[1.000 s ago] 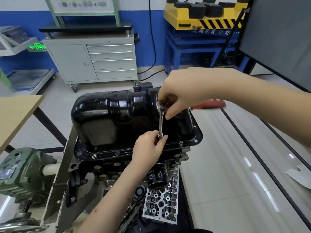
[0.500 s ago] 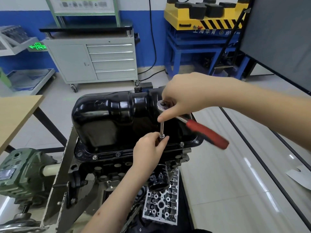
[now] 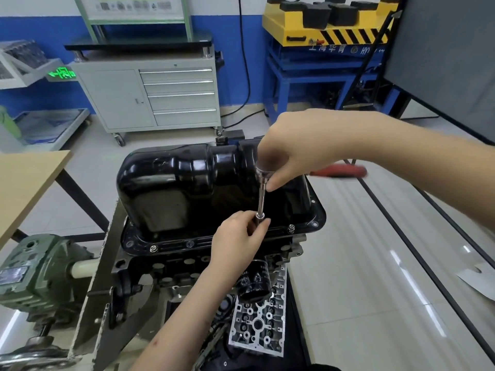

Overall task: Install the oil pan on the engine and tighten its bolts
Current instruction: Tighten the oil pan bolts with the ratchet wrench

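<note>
Black oil pan (image 3: 187, 188) seated on the engine (image 3: 171, 266), right hand (image 3: 297, 148) gripping the ratchet (image 3: 263, 174) head above the pan's near rim, left hand (image 3: 238, 239) fingers pinching the extension's lower end at a rim bolt, red handle blurred to the right

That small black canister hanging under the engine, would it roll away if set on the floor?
Probably: the oil filter looks round-sided, so on its side it should roll. On its flat end it would likely stay. Its metal shell looks stiff.
</note>
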